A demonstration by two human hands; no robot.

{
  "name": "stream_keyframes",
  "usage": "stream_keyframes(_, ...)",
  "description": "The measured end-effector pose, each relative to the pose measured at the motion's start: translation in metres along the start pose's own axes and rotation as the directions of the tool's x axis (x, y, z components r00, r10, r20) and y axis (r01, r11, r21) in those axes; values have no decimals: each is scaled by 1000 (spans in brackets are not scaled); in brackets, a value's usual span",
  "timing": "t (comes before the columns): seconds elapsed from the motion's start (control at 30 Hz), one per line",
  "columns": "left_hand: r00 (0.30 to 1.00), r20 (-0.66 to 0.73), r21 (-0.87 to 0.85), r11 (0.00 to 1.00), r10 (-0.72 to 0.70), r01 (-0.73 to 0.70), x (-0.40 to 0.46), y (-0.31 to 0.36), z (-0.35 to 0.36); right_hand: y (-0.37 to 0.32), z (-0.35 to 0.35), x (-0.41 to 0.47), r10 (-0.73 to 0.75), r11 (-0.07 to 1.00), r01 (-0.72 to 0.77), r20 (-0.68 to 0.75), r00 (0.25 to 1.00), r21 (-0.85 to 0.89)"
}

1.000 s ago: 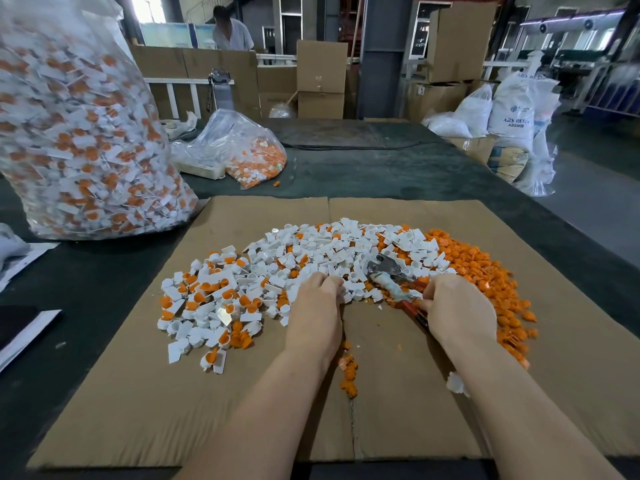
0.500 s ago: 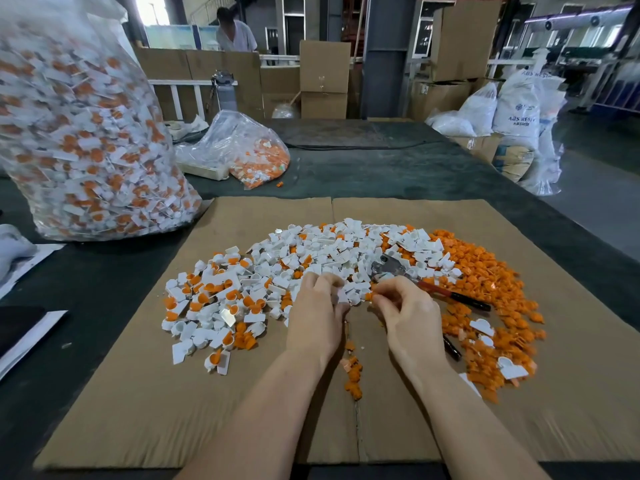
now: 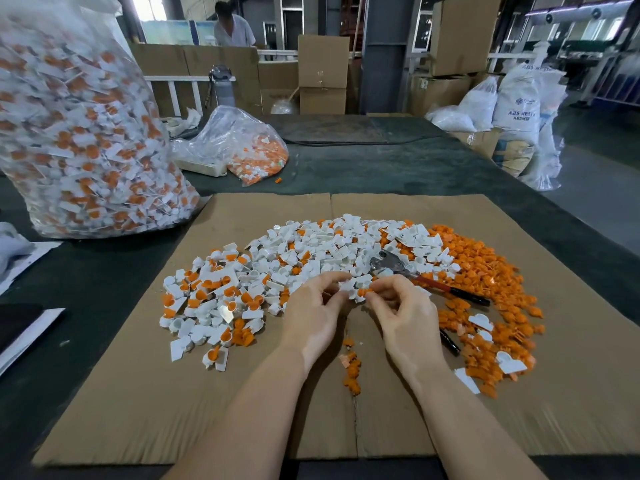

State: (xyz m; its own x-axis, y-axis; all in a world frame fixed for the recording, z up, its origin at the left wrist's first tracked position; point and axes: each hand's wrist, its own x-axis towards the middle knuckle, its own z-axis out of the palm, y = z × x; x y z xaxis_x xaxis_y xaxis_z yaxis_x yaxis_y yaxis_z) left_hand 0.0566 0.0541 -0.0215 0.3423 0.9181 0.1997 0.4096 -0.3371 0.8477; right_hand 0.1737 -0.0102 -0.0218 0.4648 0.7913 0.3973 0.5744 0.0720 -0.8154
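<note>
Head view: we see the left hand (image 3: 313, 308) and right hand (image 3: 407, 315) meeting at the near edge of the pile (image 3: 311, 251) of white and orange parts on the cardboard (image 3: 242, 410) covering the desk (image 3: 381, 168). The left hand pinches a white piece (image 3: 349, 289). The right hand's fingertips pinch what looks to us like an orange plug (image 3: 364, 292) touching it. Pliers (image 3: 391, 263) lie on the pile just behind the right hand.

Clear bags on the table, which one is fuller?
The tall bag at the far left, packed with white-and-orange pieces; the small bag beside it lies slumped and mostly empty.
</note>
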Motion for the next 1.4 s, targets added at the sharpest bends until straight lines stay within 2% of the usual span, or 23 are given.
stream_keyframes(0.17, 999, 35, -75, 997, -4, 7, -1, 1, 0, -1, 0, -2, -41, 998, 42, 14, 999, -40)
stream_keyframes(0.33, 1000, 28, -120, 993, -14, 17, -4, 5, 0, -1, 0, -4, -94, 987, 89, -33, 995, -132)
stream_keyframes(0.53, 998, 60, -101, 995, 16, -10, -5, 6, 0, -3, 1, -6, -167, 964, 153, -50, 985, -216)
stream_keyframes(0.87, 997, 50, -65, 997, 53, -50, -6, 5, 2, -3, 1, -5, -138, 973, 134, -9, 990, -188)
stream_keyframes(1.0, 994, 58, -16, 996, 93, -92, -9, 5, 3, -2, 2, -5, -148, 963, 143, -5, 989, -227)
stream_keyframes(1.1, 997, 54, -58, 997, 54, -51, -7, 5, 3, -1, 2, -5, -131, 976, 130, 5, 991, -176)
stream_keyframes(1.27, 997, 70, -255, 966, -25, 42, -5, 5, -1, 1, 1, -2, -84, 996, 84, 57, 995, -6)
stream_keyframes(1.4, 997, 75, -219, 976, 0, 16, -6, 5, -2, 2, 0, -1, -137, 990, 138, 89, 987, -3)
